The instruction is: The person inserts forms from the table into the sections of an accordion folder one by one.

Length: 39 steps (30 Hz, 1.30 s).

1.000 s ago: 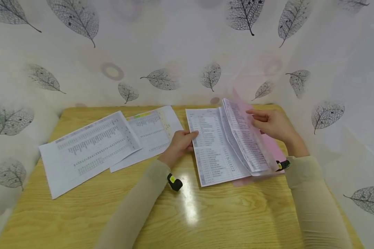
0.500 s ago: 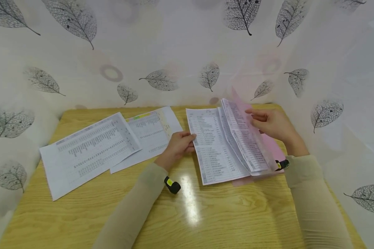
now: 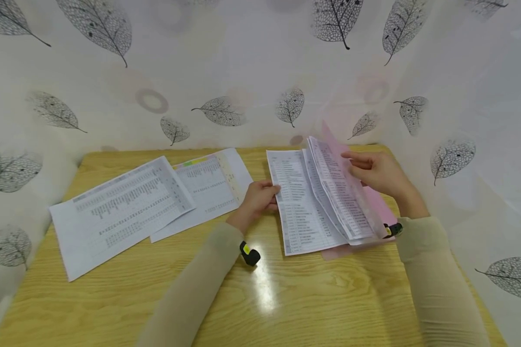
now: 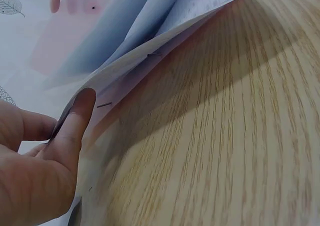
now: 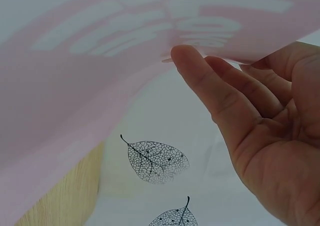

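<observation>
Sheets (image 3: pixel 312 202): white, printed tables, fanned; pink folder (image 3: pixel 379 205) beneath

Two loose printed sheets (image 3: pixel 121 209), one pink folder (image 3: pixel 379 202).

In front of me is a light wooden table (image 3: pixel 286 299) with a glossy grain. On its left lie two white printed sheets (image 3: pixel 121 212), overlapping. On its right lies a translucent pink plastic folder (image 3: pixel 384 207) with a stack of white printed pages (image 3: pixel 304 207) in it.
</observation>
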Motion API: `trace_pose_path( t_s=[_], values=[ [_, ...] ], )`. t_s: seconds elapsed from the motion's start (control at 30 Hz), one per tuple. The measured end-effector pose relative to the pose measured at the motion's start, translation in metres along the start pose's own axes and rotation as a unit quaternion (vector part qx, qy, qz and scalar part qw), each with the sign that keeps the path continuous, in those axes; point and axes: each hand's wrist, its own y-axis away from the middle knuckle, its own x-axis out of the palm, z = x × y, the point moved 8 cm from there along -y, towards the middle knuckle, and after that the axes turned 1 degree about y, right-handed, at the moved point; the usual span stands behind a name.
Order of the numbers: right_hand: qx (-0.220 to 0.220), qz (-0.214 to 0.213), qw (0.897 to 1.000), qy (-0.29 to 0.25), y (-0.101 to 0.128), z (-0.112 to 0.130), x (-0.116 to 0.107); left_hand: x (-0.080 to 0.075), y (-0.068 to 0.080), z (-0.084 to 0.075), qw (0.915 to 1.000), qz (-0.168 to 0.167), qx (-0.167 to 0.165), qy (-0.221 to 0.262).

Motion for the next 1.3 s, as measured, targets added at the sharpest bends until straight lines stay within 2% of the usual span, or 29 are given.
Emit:
trace_pose_path(
  t_s=[0.13, 0.3, 0.4, 0.47, 0.6, 0.77, 1.03, 1.13, 1.3],
  values=[
    [-0.002, 0.000, 1.000, -0.007, 0.001, 0.000, 0.000, 0.005, -0.002, 0.001, 0.9999, -0.009, 0.001, 0.005],
    [-0.012, 0.000, 1.000, -0.013, 0.002, 0.003, 0.000, 0.011, -0.005, 0.001, 0.9982, 0.001, -0.004, 0.059],
    [-0.014, 0.001, 1.000, -0.017, 0.002, 0.004, -0.001, 0.009, -0.005, 0.002, 0.9958, -0.001, -0.008, 0.091],
    [-0.015, 0.003, 1.000, -0.021, 0.002, 0.004, -0.001, 0.006, -0.005, 0.002, 0.9954, -0.010, -0.007, 0.095],
    [-0.015, 0.004, 1.000, -0.027, 0.001, 0.005, -0.001, 0.001, -0.003, -0.001, 0.9964, -0.015, 0.005, 0.083],
    [-0.009, 0.000, 1.000, -0.013, 0.000, 0.004, -0.002, 0.004, -0.001, -0.008, 0.9969, -0.016, 0.033, 0.070],
    [0.001, 0.000, 1.000, -0.008, -0.002, -0.001, -0.001, 0.012, -0.003, -0.002, 0.9959, -0.051, 0.055, 0.050],
    [0.001, 0.000, 1.000, -0.010, -0.001, -0.001, -0.001, 0.011, -0.004, 0.001, 0.9963, -0.060, 0.046, 0.040],
    [0.008, 0.003, 1.000, -0.007, -0.001, -0.003, -0.001, 0.010, -0.003, 0.009, 0.9992, -0.038, 0.012, 0.004]
  ],
)
